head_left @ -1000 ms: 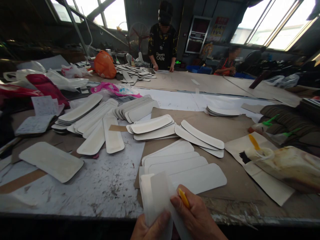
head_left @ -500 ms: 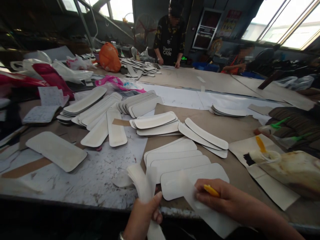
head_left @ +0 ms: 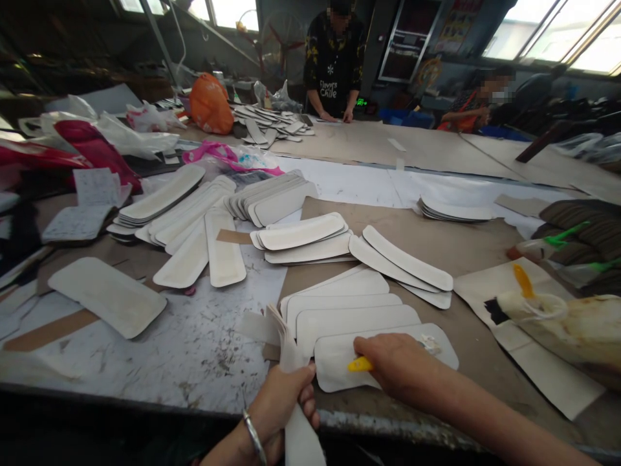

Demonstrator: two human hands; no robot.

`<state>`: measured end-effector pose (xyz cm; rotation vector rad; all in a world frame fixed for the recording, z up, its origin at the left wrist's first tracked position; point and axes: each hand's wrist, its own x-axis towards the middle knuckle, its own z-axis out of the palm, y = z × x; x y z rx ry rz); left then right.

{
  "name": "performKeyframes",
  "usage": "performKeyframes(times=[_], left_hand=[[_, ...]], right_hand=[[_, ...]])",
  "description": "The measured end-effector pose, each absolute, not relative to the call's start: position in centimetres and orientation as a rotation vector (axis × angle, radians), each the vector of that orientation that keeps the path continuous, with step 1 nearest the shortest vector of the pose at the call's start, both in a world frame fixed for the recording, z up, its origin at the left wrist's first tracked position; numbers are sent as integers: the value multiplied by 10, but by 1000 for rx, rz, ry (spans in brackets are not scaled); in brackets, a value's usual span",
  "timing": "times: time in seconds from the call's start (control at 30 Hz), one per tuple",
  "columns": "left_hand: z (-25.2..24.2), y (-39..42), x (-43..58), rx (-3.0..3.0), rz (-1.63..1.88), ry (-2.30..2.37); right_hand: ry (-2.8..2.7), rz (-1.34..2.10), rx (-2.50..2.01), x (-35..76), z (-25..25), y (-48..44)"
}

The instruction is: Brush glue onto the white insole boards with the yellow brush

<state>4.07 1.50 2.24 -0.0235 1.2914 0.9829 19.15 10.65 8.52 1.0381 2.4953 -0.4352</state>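
My left hand (head_left: 291, 395) is closed around a bundle of pale, thin strips (head_left: 303, 433), which stand up above the fist and hang below the table edge. A yellow-handled brush (head_left: 359, 365) is gripped in my right hand (head_left: 395, 362); its working end is hidden by the hand. That hand is over the nearest white rounded panel (head_left: 334, 362), where a wet-looking whitish smear (head_left: 430, 344) shows near the right end. More white panels (head_left: 356, 317) lie fanned out just behind it, overlapping, on brown sheet material.
Stacks of white panels (head_left: 305, 233) spread across the table, with a single panel (head_left: 107, 294) at left. On the right lie a stained container (head_left: 572, 323) with another yellow handle (head_left: 522, 279) and green-tipped bottles (head_left: 565, 236). A co-worker (head_left: 334, 71) stands across the table.
My right hand has moved left onto the nearest panel, and the pale sheet beneath it no longer shows there. A whitish smear is now visible on that panel. My left hand still grips the strips.
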Motion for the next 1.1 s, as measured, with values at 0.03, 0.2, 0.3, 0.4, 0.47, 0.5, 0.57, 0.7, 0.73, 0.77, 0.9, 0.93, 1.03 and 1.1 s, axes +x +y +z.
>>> performKeyframes(times=[0.03, 0.2, 0.3, 0.4, 0.47, 0.5, 0.57, 0.7, 0.73, 0.77, 0.9, 0.93, 1.03, 1.1], left_hand=[[24, 17, 41, -32, 980, 1296], [28, 21, 43, -52, 987, 1313], [28, 22, 44, -60, 987, 1328], [27, 23, 46, -76, 981, 1348], [26, 23, 48, -84, 979, 1364], [26, 23, 48, -86, 982, 1369], [26, 23, 49, -91, 991, 1371], [26, 23, 50, -92, 996, 1369], [26, 23, 50, -88, 996, 1370], [26, 23, 51, -81, 998, 1370], [26, 22, 51, -51, 1008, 1377], [26, 22, 51, -45, 1009, 1378], [24, 21, 52, -27, 1023, 1375], [23, 20, 52, -18, 1042, 1370]], right_hand=[[2486, -446, 1050, 191, 84, 108], [2431, -458, 1112, 187, 76, 115], [2425, -465, 1112, 186, 73, 116], [2428, -459, 1110, 185, 71, 116], [2433, -456, 1098, 184, 70, 116], [2440, -457, 1090, 184, 70, 116], [2455, -458, 1083, 183, 70, 115], [2490, -444, 1077, 183, 66, 113], [2501, -444, 1075, 184, 65, 113], [2512, -446, 1072, 184, 64, 112], [2552, -456, 1068, 187, 62, 111], [2562, -458, 1065, 188, 64, 112], [2587, -502, 1059, 193, 73, 113], [2601, -578, 1039, 196, 80, 114]])
